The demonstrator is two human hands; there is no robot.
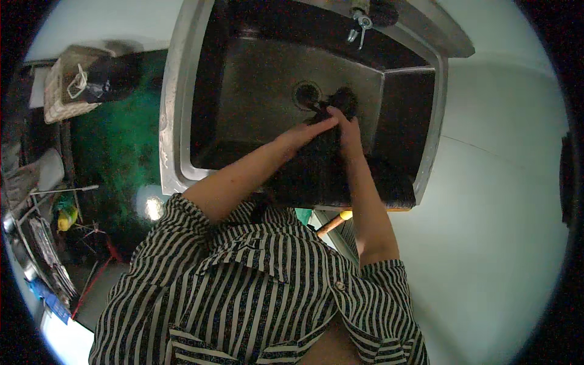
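Both my arms reach forward into a deep metal sink [255,85]. My left hand [309,129] and my right hand [348,131] come together near the drain [307,94], closed on a dark cloth [321,149]. Its upper end bunches up by my fingers, and the rest spreads toward the near rim, where its outline melts into shadow. Part of my fingers is hidden behind the hands and the dark fabric. To the right of the drain is a round dark patch that I cannot make out.
A metal tap [363,23] juts out over the far side of the sink. On the left, a woven basket [58,91] stands beside the green floor [112,164]. A rack with several items [52,243] lines the left edge. Pale wall [493,182] lies to the right.
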